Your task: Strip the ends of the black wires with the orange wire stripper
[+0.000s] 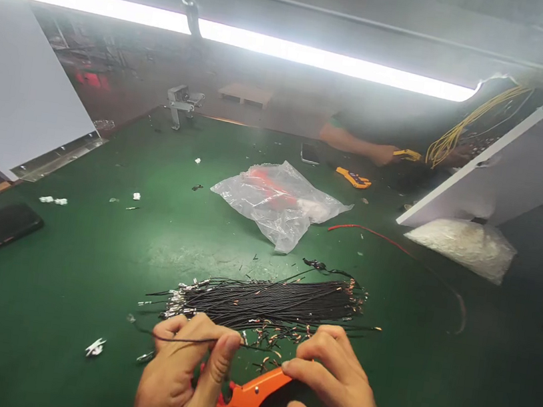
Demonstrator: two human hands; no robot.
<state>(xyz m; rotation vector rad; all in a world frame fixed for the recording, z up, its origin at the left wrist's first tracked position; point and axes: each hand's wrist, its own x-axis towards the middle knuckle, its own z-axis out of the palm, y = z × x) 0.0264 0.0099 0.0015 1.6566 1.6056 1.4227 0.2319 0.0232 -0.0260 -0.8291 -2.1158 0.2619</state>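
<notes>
Here the left hand (176, 379) has its grip closed, thumb and forefinger pinching one black wire (182, 338) level, probably to feed it to the orange pliers (249, 396) just beneath. The right hand (331, 387) seems wrapped round their handle. Just beyond both grips, the wire bundle (268, 301) lies on the tabletop (63, 282).
</notes>
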